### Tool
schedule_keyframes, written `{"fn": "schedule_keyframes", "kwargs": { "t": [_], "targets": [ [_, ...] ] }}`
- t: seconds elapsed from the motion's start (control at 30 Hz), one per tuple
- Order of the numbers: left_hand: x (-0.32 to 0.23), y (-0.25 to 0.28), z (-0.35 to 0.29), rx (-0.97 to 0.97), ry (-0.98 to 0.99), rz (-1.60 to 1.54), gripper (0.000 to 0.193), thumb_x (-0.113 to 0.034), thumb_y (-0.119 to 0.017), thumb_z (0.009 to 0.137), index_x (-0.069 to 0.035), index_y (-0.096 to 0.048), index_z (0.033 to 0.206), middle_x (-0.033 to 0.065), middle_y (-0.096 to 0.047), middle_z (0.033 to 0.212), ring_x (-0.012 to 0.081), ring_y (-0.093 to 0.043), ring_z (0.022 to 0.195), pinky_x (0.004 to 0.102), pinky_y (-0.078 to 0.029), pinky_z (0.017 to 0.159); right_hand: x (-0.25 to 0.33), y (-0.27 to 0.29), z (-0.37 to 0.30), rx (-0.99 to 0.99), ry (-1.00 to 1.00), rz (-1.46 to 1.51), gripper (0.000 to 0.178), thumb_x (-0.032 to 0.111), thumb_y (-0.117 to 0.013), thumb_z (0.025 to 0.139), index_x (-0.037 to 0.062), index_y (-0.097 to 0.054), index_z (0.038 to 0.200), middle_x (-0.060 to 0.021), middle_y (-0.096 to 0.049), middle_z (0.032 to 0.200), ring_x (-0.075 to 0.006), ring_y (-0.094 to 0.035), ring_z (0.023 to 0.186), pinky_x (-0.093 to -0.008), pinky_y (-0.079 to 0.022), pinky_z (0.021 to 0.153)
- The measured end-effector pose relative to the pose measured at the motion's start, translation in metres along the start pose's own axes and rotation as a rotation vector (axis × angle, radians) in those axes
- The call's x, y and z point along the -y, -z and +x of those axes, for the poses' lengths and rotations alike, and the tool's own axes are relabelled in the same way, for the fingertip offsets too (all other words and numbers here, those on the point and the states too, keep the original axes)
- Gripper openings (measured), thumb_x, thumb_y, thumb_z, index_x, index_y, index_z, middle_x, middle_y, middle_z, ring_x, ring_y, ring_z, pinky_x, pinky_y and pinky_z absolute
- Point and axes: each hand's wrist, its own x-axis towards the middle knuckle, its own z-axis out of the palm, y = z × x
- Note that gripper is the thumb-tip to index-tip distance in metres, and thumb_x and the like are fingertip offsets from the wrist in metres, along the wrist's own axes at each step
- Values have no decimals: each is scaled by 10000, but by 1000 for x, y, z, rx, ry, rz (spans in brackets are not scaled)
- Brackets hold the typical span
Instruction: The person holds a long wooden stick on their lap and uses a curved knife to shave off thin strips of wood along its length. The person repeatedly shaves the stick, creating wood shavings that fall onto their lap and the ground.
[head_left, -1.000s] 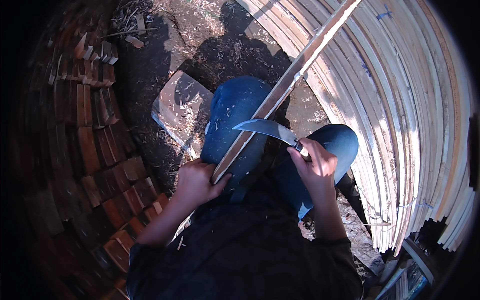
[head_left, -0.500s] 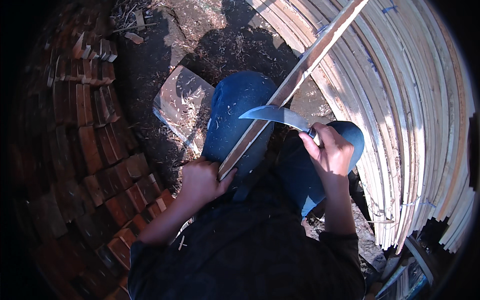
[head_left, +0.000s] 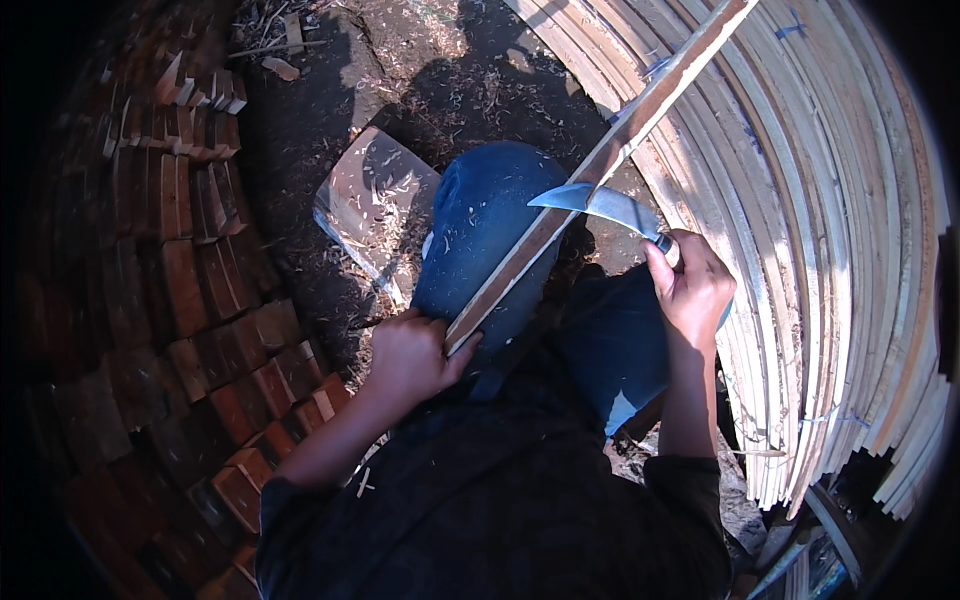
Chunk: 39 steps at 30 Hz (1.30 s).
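My left hand (head_left: 412, 354) is closed around the near end of a long wooden strip (head_left: 520, 255). The strip slants up to the right over my left knee, and its upward face is brown with pale edges. My right hand (head_left: 692, 284) grips a curved knife (head_left: 620, 207) by its handle, most of which the fingers hide. The blade lies across the strip beyond the knee, its tip reaching past the strip's left edge. Small pale shavings dot my blue trousers (head_left: 480, 215).
Stacked reddish-brown wood blocks (head_left: 185, 290) fill the left side. On the right lies a big bundle of long pale wooden strips (head_left: 790, 220), tied with blue cord. A flat board (head_left: 375, 185) strewn with shavings rests on the dark ground (head_left: 450, 95) ahead.
My right hand and the knife have moved right and slightly farther along the strip, away from my left hand. The left hand keeps its hold; the whole view has shifted a little.
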Motion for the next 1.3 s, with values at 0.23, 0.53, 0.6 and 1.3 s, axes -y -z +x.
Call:
{"fn": "schedule_keyframes", "kwargs": {
  "t": [0.23, 0.53, 0.6, 1.3],
  "targets": [
    [-2, 4, 7, 32, -40, 59, 437, -401, -701, 770, -44, -607, 536, 134, -551, 502, 304, -593, 510, 409, -481, 498, 35, -3, -18, 87, 171, 183, 360, 333, -843, 711, 55, -642, 818, -65, -637, 686, -235, -626, 549, -325, -480, 484],
    [-2, 1, 8, 41, -34, 69, 457, -433, -686, 775, -39, -625, 552, 136, -559, 513, 300, -598, 497, 405, -486, 490, 19, -3, -8, 75, 214, 75, 343, 360, -795, 765, 63, -639, 836, -62, -594, 631, -224, -603, 507, -315, -459, 454],
    [-1, 3, 5, 41, -45, 74, 460, -435, -685, 777, -39, -625, 551, 137, -555, 510, 301, -595, 494, 406, -486, 493, 9, 1, 10, 31, 215, 60, 348, 376, -792, 761, 69, -635, 812, -59, -574, 598, -226, -596, 500, -322, -454, 448],
    [-7, -1, 11, 42, -31, 84, 479, -446, -686, 780, -52, -599, 522, 138, -538, 492, 307, -582, 475, 407, -465, 470, 10, 9, 30, -1, 76, 77, 292, 329, -745, 826, 61, -629, 840, -75, -602, 643, -228, -603, 514, -343, -467, 465]
  ]
}}
